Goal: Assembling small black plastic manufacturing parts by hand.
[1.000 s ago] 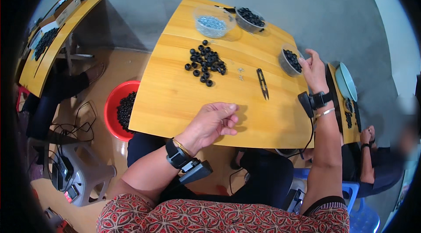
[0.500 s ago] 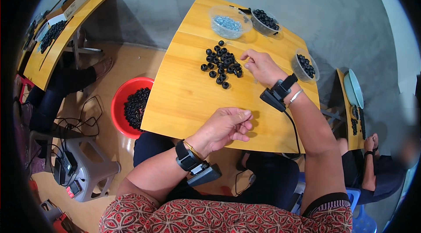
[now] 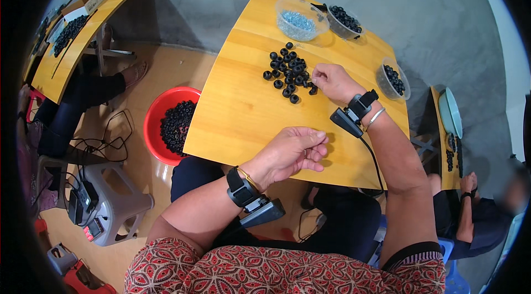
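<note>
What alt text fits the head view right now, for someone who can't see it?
A person's right hand reaches into a pile of black rings on a yellow table, while the left hand rests loosely curled near the table's front edge. Three clear tubs sit along the far side; a red bucket of rings stands on the floor.

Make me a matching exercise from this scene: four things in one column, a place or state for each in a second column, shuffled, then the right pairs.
Things:
1. red tub
2. loose black rings
3. right hand
4. left hand

Places or states:
A. curled near the table's front edge, away from the pile
B. on the floor left of the table, holding black rings
C. at the right edge of the ring pile
D. heaped on the tabletop below the clear bowl of bluish parts

Pairs: 1-B, 2-D, 3-C, 4-A
</note>
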`<state>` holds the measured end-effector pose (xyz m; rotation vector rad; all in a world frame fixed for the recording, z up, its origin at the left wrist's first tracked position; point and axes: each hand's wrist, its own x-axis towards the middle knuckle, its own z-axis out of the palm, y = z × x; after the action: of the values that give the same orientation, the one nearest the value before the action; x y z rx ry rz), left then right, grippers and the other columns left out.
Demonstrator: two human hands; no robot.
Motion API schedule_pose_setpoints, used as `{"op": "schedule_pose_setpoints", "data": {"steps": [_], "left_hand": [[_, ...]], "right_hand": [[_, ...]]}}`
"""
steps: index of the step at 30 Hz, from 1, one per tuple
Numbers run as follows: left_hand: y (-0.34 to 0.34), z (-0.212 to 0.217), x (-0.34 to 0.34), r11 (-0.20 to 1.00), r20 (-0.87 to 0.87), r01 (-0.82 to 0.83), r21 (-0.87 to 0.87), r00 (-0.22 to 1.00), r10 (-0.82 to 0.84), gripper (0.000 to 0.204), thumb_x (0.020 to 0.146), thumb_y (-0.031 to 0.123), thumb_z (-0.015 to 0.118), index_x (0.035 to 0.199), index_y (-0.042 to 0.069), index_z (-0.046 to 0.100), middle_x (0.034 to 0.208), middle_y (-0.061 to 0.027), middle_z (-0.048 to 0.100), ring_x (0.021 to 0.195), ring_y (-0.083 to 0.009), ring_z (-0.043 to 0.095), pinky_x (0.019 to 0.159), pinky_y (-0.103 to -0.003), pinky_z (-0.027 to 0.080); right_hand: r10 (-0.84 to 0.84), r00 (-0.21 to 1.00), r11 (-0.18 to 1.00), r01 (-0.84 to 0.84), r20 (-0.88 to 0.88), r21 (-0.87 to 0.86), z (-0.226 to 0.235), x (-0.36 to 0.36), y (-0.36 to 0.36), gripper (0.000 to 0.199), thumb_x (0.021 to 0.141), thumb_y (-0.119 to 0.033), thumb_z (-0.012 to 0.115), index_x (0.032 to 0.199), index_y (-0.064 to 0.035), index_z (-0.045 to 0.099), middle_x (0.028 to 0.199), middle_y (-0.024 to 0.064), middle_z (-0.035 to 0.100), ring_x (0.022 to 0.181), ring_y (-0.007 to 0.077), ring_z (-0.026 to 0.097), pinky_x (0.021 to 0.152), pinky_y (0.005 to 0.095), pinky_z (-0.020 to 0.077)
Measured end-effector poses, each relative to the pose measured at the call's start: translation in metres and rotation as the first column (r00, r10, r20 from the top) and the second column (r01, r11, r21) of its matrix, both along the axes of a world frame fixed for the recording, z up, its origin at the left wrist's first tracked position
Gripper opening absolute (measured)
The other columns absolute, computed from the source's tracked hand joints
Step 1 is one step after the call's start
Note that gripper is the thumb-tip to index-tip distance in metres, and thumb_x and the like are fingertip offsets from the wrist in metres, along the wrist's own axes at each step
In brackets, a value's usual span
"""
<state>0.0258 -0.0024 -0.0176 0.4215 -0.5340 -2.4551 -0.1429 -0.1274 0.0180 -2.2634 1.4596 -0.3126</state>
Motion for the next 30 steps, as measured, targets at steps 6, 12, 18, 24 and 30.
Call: {"op": "schedule_pose_setpoints", "data": {"steps": [6, 12, 18, 24, 30], "left_hand": [[0.002, 0.000, 0.002, 1.000, 0.000, -0.008, -0.009, 1.000, 0.008, 0.019, 0.087, 0.020, 0.049, 0.090, 0.002, 0.056, 0.073, -0.0035, 0.058, 0.061, -0.0094, 0.056, 0.058, -0.026, 0.052], [0.002, 0.001, 0.001, 1.000, 0.010, -0.006, -0.014, 1.000, 0.006, 0.019, 0.087, 0.020, 0.049, 0.090, 0.002, 0.055, 0.073, -0.0041, 0.058, 0.062, -0.0097, 0.056, 0.059, -0.026, 0.052], [0.002, -0.002, 0.001, 1.000, -0.010, -0.004, -0.011, 1.000, 0.004, 0.020, 0.087, 0.020, 0.049, 0.090, 0.001, 0.055, 0.075, -0.0046, 0.058, 0.062, -0.0102, 0.056, 0.059, -0.027, 0.052], [0.001, -0.001, -0.001, 1.000, -0.028, -0.004, -0.020, 1.000, 0.003, 0.020, 0.087, 0.019, 0.049, 0.090, 0.001, 0.055, 0.074, -0.0047, 0.058, 0.063, -0.0104, 0.057, 0.059, -0.027, 0.053], [0.002, -0.001, 0.003, 1.000, -0.005, -0.008, -0.011, 1.000, 0.007, 0.020, 0.087, 0.019, 0.049, 0.091, 0.001, 0.056, 0.073, -0.0046, 0.058, 0.062, -0.0101, 0.057, 0.059, -0.027, 0.053]], "right_hand": [[-0.074, 0.997, 0.994, 0.071, 0.037, 0.084, 0.009, -0.009, 0.006, 0.008, 0.078, -0.007, 0.054, 0.082, -0.0001, 0.054, 0.064, 0.0036, 0.051, 0.059, 0.0095, 0.045, 0.056, 0.0239, 0.0396], [0.051, 0.999, 0.983, -0.046, 0.020, -0.179, 0.002, -0.002, 0.011, 0.013, 0.076, -0.005, 0.055, 0.087, 0.0012, 0.053, 0.069, 0.0109, 0.056, 0.061, 0.0200, 0.053, 0.060, 0.0287, 0.0431], [0.025, 0.992, 0.997, -0.034, -0.123, -0.070, 0.004, 0.012, 0.016, 0.015, 0.075, -0.007, 0.057, 0.086, 0.0020, 0.052, 0.074, 0.0166, 0.059, 0.069, 0.0290, 0.057, 0.064, 0.0326, 0.0453], [0.048, 0.992, 0.985, -0.067, -0.120, -0.161, -0.003, 0.001, 0.009, 0.016, 0.075, -0.009, 0.058, 0.084, 0.0031, 0.052, 0.069, 0.0136, 0.057, 0.063, 0.0243, 0.056, 0.060, 0.0303, 0.0453], [-0.427, 0.533, 0.851, -0.036, 0.730, 0.524, 0.044, -0.019, 0.045, 0.005, 0.078, -0.006, 0.052, 0.080, -0.0055, 0.048, 0.067, 0.0058, 0.051, 0.057, 0.0138, 0.048, 0.049, 0.0275, 0.0403]]}}
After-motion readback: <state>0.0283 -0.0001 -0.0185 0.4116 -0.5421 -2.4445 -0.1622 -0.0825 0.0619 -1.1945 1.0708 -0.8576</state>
